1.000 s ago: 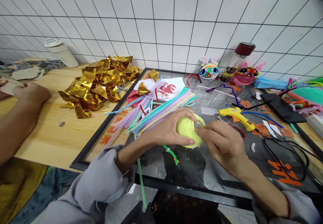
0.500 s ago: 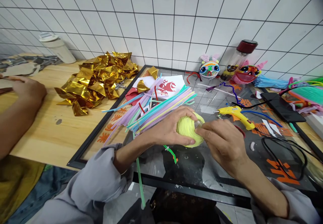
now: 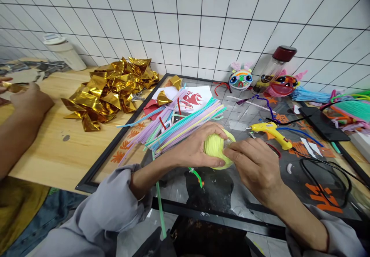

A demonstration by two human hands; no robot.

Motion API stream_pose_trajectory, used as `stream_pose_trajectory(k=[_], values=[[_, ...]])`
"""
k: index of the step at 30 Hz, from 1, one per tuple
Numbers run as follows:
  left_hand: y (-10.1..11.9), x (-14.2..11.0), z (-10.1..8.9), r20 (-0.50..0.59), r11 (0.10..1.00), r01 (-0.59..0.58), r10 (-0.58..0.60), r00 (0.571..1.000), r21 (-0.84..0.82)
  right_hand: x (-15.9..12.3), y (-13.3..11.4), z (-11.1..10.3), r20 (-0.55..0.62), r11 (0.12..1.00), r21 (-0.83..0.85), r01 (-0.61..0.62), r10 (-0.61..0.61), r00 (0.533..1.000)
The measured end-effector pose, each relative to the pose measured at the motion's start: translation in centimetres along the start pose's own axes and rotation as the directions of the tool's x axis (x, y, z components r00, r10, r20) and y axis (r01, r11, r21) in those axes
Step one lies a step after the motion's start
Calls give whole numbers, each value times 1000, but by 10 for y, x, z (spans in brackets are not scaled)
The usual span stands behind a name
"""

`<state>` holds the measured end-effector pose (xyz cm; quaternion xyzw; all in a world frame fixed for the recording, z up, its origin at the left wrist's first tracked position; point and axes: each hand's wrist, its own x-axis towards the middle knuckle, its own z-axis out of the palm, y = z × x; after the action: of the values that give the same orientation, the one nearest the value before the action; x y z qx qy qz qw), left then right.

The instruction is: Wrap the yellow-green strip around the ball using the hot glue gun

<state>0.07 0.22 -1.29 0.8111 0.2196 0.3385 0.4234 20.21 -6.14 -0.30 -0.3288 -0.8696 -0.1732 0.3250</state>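
The left hand (image 3: 204, 145) grasps a yellow ball (image 3: 212, 147), fingers over its top and thumb along its lower side. The right hand (image 3: 257, 164) has its fingers drawn together, touching the ball's open side; whether they pinch anything is hidden. The ball is held above the tabletop (image 3: 243, 191), just left of the yellow glue gun (image 3: 273, 132), which lies on its side.

Farther left of the glue gun, past the ball, lies a bundle of pastel fuzzy sticks (image 3: 187, 127), with white paper printed in red (image 3: 199, 98) behind it. A heap of folded gold foil (image 3: 106, 91) is well to the glue gun's left, and another person's hand (image 3: 31, 98) is farther out that way.

Behind the glue gun stand a striped animal head (image 3: 240, 80), a clear bottle with a dark red lid (image 3: 270, 71) and a pink and red animal head (image 3: 281, 87). A black phone (image 3: 325, 124) lies to the glue gun's right, and a black cord (image 3: 303, 168) loops on its near right side
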Motion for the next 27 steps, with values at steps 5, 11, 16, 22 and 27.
stream_pose_trajectory(k=[5, 11, 16, 22, 27], values=[[2, 0, -4, 17, 999, 30, -30, 999, -13, -2, 1, 0, -6, 999, 33, -20, 21, 1000], [7, 0, -1, -49, 986, 117, -124, 991, -118, -2, -2, 0, -5, 999, 33, -6, 6, 1000], [7, -1, 5, -72, 965, 188, -203, 976, -181, -2, -7, -1, -10, 1000, 27, -4, 4, 1000], [7, 0, 9, -140, 956, 196, -229, 963, -218, -2, -9, 1, -24, 999, 47, -1, 2, 1000], [7, 1, 11, -167, 953, 202, -242, 956, -224, -3, -9, 1, -16, 999, 36, -9, 10, 1000]])
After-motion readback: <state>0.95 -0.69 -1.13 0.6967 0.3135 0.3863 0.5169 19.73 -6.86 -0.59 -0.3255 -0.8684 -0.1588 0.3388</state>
